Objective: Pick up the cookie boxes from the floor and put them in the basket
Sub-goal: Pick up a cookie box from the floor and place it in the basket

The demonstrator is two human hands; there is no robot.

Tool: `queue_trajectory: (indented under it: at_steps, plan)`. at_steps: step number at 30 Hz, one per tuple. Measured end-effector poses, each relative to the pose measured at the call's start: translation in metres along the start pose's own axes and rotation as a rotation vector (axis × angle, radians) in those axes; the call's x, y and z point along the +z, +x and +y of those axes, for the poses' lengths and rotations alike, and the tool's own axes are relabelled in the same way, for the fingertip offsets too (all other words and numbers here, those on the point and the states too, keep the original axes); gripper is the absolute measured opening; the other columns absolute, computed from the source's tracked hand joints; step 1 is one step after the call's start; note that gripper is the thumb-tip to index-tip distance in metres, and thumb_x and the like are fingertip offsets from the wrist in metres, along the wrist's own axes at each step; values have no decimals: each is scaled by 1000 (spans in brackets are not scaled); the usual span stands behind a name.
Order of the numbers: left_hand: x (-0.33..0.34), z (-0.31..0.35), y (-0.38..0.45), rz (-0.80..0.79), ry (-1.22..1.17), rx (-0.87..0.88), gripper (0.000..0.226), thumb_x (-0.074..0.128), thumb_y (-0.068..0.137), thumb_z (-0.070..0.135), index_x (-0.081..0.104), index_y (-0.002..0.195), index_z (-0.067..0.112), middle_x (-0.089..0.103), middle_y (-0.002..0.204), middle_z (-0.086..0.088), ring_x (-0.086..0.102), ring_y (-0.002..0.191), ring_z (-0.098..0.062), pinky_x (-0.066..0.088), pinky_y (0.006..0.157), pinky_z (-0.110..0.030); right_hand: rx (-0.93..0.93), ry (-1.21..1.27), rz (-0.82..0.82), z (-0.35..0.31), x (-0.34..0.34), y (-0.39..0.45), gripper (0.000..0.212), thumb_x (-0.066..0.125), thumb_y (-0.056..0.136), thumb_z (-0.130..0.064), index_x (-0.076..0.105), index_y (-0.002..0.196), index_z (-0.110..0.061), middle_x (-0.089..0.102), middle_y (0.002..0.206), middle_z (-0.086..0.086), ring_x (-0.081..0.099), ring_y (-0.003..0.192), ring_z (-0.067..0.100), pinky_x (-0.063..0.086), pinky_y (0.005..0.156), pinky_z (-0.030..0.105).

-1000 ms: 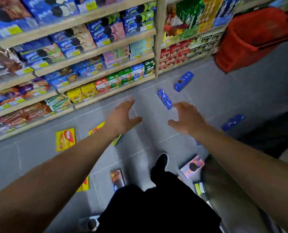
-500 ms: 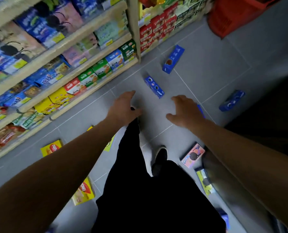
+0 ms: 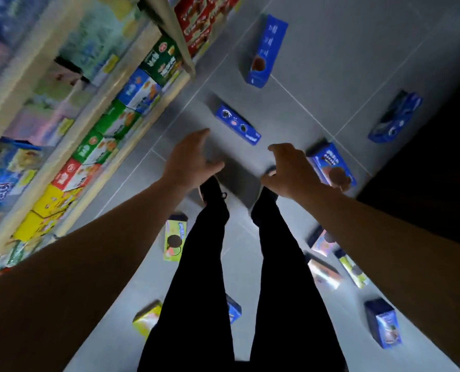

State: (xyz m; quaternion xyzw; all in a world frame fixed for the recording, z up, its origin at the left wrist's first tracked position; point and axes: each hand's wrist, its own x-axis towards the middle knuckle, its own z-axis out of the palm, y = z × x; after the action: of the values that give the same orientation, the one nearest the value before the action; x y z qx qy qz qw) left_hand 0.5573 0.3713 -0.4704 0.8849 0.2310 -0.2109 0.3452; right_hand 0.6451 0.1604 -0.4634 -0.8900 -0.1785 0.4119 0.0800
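I have both bare arms stretched forward and down, roughly parallel. My left hand (image 3: 190, 161) is palm down, fingers loosely spread and slightly bent, thumb out to the side, holding nothing. My right hand (image 3: 290, 171) hangs the same way, fingers relaxed and curved, empty. My legs (image 3: 239, 264) in black trousers stand below.

Wooden shelves (image 3: 94, 108) run along the left, stocked with green (image 3: 159, 60), blue (image 3: 140, 89), red (image 3: 73, 174) and yellow packets (image 3: 51, 200), their print blurred. The floor (image 3: 344, 63) is grey tile with pale grout lines. Black trouser legs (image 3: 196, 277) and a dark shoe (image 3: 210, 189) stand on it.
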Motion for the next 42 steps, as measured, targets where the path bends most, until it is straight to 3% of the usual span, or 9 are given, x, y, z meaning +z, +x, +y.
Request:
queue_trajectory:
  at_steps: [12,17,23,28,33,36,38,42]
  plan:
    - [163,-125,204,-44,89,19,85,78,76,28,36,146,7,42,148,-17,37,138,-29,29,112,-33,94,71,-15,75,150,237,73,71,82,-36,35,142,-15,42,139,9,45,123,29,48,91,40]
    - [219,-163,284,-101,191,40,93,78,75,29,25,151,21,22,158,-14,30,141,-34,32,111,-40,110,81,49,103,202,314,85,74,79,-40,29,146,-14,41,140,9,42,126,29,46,93,39]
    - [253,-185,348,-143,361,130,100,80,72,16,21,152,33,2,162,-8,23,141,-38,37,109,-48,83,67,-3,124,239,368,93,77,76,-48,27,147,-15,42,141,9,44,128,28,46,97,43]
    - [266,-191,364,-40,364,125,73,71,72,8,44,138,22,36,139,-16,53,110,-38,49,94,-44,76,54,45,133,250,376,66,75,81,-25,40,135,-12,53,126,11,57,113,30,51,87,40]
    - [241,-175,325,-83,306,115,52,76,64,17,58,112,18,47,120,-14,56,102,-31,49,82,-38,41,106,-3,139,213,336,56,76,79,-15,48,128,-13,58,120,10,60,106,28,43,80,29]
    - [198,-139,286,-130,201,143,36,76,60,22,56,89,19,56,103,-8,58,92,-25,41,67,-28,45,178,-45,131,168,288,58,74,76,-8,49,129,-14,56,123,10,58,108,28,42,81,28]
    - [161,-109,259,-152,111,111,41,81,58,22,59,93,18,60,93,2,59,84,-19,40,67,-25,68,287,-62,123,134,253,61,74,74,-7,50,130,-15,54,125,9,56,110,26,42,85,28]
    - [71,-36,190,-188,-49,47,58,87,53,28,62,105,22,67,98,3,62,87,-16,47,76,-25,92,516,-31,103,43,161,59,77,69,-6,53,123,-15,57,116,2,56,102,18,40,80,23]
